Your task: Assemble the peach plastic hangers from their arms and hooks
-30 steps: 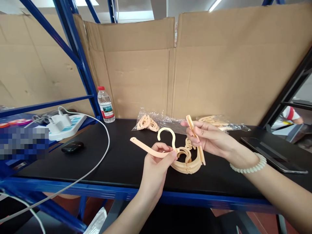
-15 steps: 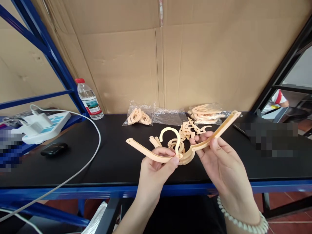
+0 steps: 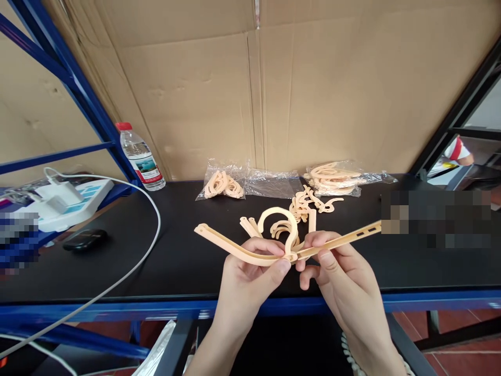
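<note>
left hand (image 3: 248, 277) pinches one curved arm (image 3: 224, 247), hook (image 3: 293, 228) at its end; right hand (image 3: 348, 279) holds second arm (image 3: 350, 238) there, connection unclear; loose pieces (image 3: 300, 204) lie unjoined.

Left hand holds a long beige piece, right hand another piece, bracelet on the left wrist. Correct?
Not the bracelet: the head view shows it on the right wrist. The left hand does hold a long beige piece, the right hand another piece.
</note>
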Demonstrator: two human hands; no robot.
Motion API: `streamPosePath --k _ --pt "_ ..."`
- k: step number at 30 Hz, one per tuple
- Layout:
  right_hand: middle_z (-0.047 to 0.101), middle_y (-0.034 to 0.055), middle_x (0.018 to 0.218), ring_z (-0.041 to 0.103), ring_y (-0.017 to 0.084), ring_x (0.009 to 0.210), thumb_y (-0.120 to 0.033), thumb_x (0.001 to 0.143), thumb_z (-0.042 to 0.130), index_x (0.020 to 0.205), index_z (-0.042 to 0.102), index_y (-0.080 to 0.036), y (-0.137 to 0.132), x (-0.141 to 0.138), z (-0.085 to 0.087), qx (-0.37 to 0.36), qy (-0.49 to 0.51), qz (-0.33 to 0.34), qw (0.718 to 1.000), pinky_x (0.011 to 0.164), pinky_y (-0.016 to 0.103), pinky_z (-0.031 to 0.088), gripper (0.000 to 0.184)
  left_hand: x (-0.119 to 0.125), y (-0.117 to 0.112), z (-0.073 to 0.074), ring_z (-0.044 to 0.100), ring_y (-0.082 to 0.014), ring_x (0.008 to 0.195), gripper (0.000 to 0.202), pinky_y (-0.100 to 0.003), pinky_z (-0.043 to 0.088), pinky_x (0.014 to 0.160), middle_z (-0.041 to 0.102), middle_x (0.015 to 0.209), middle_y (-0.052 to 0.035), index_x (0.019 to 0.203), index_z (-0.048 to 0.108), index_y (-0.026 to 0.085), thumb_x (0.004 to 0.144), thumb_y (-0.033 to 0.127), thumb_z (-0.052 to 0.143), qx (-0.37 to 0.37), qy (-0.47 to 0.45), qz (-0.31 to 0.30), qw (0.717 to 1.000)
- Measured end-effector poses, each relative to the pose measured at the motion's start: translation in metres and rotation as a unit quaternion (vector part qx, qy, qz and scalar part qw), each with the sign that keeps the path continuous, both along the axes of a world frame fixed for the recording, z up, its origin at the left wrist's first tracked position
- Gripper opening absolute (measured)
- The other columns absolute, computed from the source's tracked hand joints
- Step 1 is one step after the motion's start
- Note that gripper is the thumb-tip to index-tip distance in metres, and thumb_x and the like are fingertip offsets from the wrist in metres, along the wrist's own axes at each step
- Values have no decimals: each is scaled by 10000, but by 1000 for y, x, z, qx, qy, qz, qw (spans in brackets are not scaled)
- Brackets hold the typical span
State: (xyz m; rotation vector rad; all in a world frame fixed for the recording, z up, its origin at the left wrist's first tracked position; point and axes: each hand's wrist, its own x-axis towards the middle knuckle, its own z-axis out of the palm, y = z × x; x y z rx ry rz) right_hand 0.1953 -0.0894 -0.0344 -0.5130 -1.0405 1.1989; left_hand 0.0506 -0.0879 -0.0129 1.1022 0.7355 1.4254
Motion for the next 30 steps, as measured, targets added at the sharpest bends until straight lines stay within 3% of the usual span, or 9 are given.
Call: streamPosePath --k 10,15,22,30 --pt "631 38 913 633 135 742 -205 905 622 957 694 -241 0 5 -1 17 -41 3 999 528 217 579 95 -1 0 -2 651 -148 739 102 -248 527 731 699 755 -25 730 693 177 719 158 792 18 20 -17 1000" --pt "697 50 910 661 161 771 -240 900 638 994 689 -245 0 5 -2 -3 -49 -19 999 592 249 592 107 3 -3 -1 660 -176 732 101 -271 536 700 707 747 -44 727 721 173 691 197 812 17 14 33 999" --pt "715 33 945 681 151 728 -243 907 632 1141 637 -270 -3 5 -7 -10 -67 -40 997 712 308 610 236 8 -4 -2 664 -166 710 58 -249 544 674 729 763 -49 756 773 189 705 193 798 34 14 40 999" --pt "695 33 945 688 167 821 -215 918 611 998 667 -248 -2 4 -5 10 -47 -9 999 694 290 621 103 7 -3 -3 650 -153 686 68 -248 547 668 716 728 -33 721 771 200 677 208 823 11 -15 55 998"
